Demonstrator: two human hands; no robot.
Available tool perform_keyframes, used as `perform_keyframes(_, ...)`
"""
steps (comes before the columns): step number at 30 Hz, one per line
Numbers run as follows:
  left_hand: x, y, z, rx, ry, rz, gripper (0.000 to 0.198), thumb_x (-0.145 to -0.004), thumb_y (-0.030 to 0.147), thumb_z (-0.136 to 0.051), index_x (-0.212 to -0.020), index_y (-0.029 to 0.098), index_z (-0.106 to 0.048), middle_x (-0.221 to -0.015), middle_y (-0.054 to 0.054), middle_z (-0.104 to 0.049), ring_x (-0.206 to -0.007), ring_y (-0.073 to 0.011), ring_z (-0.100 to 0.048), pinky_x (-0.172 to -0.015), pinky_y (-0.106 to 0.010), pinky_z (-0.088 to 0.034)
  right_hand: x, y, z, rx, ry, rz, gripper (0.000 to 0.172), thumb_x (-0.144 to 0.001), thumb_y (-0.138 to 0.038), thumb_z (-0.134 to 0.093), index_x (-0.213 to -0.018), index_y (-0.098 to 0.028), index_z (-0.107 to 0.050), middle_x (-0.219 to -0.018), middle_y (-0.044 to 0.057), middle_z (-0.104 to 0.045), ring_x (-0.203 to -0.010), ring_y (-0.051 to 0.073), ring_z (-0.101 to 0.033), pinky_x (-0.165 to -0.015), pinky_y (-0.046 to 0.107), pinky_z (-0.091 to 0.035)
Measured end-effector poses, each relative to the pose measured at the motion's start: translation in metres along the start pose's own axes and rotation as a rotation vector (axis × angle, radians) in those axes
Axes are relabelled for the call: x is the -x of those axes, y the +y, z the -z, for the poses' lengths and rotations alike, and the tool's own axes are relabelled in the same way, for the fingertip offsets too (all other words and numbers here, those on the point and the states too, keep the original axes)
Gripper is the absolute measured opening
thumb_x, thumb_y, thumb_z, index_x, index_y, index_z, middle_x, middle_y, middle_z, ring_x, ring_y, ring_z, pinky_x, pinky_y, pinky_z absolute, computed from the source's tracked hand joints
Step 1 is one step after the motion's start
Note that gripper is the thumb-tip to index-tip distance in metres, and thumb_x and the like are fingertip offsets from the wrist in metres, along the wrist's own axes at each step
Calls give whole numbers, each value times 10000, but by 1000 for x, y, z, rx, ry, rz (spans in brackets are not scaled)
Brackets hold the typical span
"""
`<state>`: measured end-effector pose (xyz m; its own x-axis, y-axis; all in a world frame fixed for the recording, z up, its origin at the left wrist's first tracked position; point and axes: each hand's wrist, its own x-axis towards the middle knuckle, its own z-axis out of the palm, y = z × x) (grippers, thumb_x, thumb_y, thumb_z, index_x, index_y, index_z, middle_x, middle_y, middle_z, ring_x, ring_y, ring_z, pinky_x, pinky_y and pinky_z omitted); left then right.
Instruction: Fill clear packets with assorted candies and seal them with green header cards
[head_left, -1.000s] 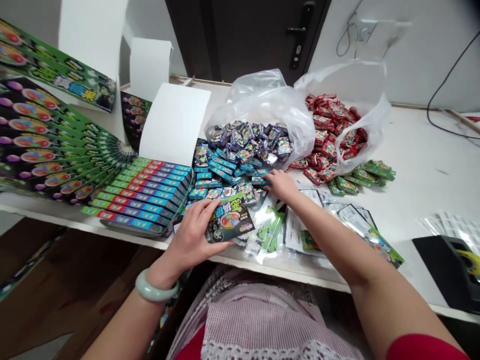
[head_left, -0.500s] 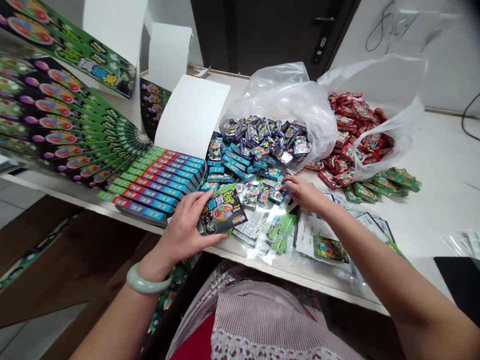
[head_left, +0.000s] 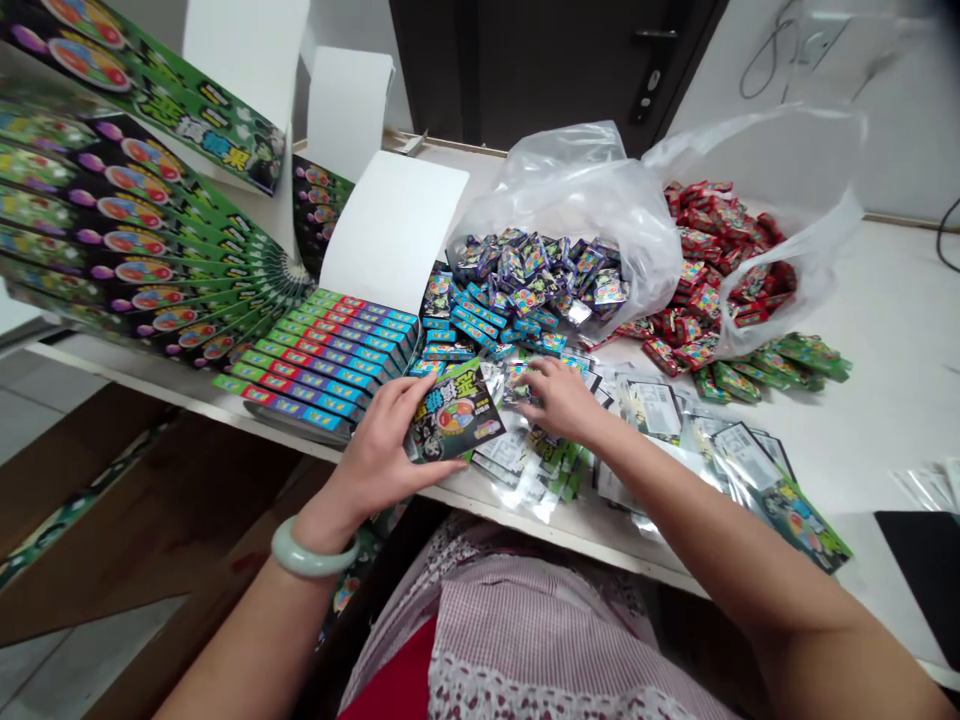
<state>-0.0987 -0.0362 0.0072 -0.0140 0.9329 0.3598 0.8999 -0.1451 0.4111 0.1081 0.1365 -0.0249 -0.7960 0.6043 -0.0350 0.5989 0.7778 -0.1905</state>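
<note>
A person wearing a pale green bangle (head_left: 313,550) works at a white table (head_left: 885,430) with both bare hands. The left hand (head_left: 379,450) holds a dark printed packet (head_left: 457,415) near the table's front edge, thumb along the lower side and fingers at the upper corner. The right hand (head_left: 562,400), half open with fingers curled downward, is just beside it over small packs and flat wrapped packets; whether it grips anything cannot be told. To the left, striped rows (head_left: 330,350) of green, red, purple and blue stand neatly below a raised white flap (head_left: 397,230), and appear finished. Beyond the hands, blue packs (head_left: 472,325) lie loose, purple packs (head_left: 532,265) spill from a clear plastic bag (head_left: 652,230), and red packs (head_left: 705,270) and green packs (head_left: 765,365) are heaped to the right. These seem not yet arranged, so plenty appears left; the overall share done cannot be judged.
</note>
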Motion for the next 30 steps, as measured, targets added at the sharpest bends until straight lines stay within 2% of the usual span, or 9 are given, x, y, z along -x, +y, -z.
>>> perform_keyframes(2, 0, -1, -3, 29, -7, 1, 884, -710, 492, -764, -1426, 215, -327, -1259, -119, -457, -1198, -300, -476, -1053, -468, -414, 0, 6, 0, -4, -5, -26, 654, -792, -489, -663, -1360, -201, -516, -1488, 186, -385, -1366, 384, -311, -1074, 550, -250)
perform_keyframes(4, 0, -1, -6, 50, -20, 10, 886, -713, 491, -763, -1433, 230, -317, -1261, -115, -454, -1203, -301, -474, -1053, -476, -413, -4, 8, -3, -13, -38, -34, 752, -747, -497, -708, -1398, -198, -478, -1508, 199, -349, -1398, 414, -244, -1097, 594, -172)
perform_keyframes(7, 0, 0, -6, 47, -26, 26, 884, -717, 502, -756, -1437, 246, -311, -1263, -109, -451, -1204, -304, -475, -1052, -483, -412, -14, 5, -7, -51, -42, -12, 582, -757, -414, -700, -1278, -181, -588, -1397, 185, -491, -1357, 396, -333, -1102, 596, -161)
perform_keyframes(11, 4, -3, -2, 52, -17, 46, 890, -701, 490, -772, -1430, 243, -328, -1258, -103, -455, -1200, -302, -478, -1052, -472, -416, -7, 6, 1, -120, 73, -2, 448, -744, -348, -694, -1160, -194, -638, -1310, 150, -552, -1235, 321, -485, -1062, 506, -301)
perform_keyframes(15, 6, -5, -5, 97, -31, 48, 903, -699, 491, -774, -1438, 246, -317, -1269, -105, -451, -1202, -297, -481, -1057, -467, -411, 32, 18, 24, -366, 359, 15, 370, -748, -367, -718, -1082, -224, -649, -1321, 139, -536, -1238, 309, -501, -1026, 490, -378)
perform_keyframes(18, 1, -1, -13, 107, -59, 17, 928, -688, 499, -779, -1444, 232, -312, -1291, -123, -446, -1221, -313, -466, -1063, -477, -402, 65, 24, 47, -495, 450, 126, 318, -788, -366, -704, -1072, -246, -627, -1388, 120, -479, -1298, 290, -459, -1059, 480, -372)
perform_keyframes(20, -3, 4, -18, 117, -80, -29, 945, -681, 500, -784, -1447, 223, -306, -1299, -134, -448, -1224, -321, -463, -1061, -488, -401, 80, 23, 61, -469, 401, 236, 337, -796, -348, -705, -1109, -263, -610, -1434, 106, -430, -1330, 289, -422, -1076, 489, -358)
perform_keyframes(24, -9, 13, -20, 134, -131, -131, 961, -675, 512, -785, -1451, 224, -296, -1300, -142, -456, -1216, -319, -468, -1051, -504, -407, 90, 20, 83, -287, 161, 412, 330, -801, -296, -700, -1116, -267, -608, -1457, 98, -406, -1325, 292, -411, -1056, 514, -371)
perform_keyframes(30, -6, 21, -25, 161, -195, -205, 982, -667, 555, -771, -1456, 220, -293, -1340, -161, -434, -1253, -340, -436, -1047, -532, -406, 88, 16, 89, -206, -2, 504, 338, -790, -268, -711, -1112, -276, -610, -1431, 81, -446, -1291, 272, -443, -1033, 495, -398)
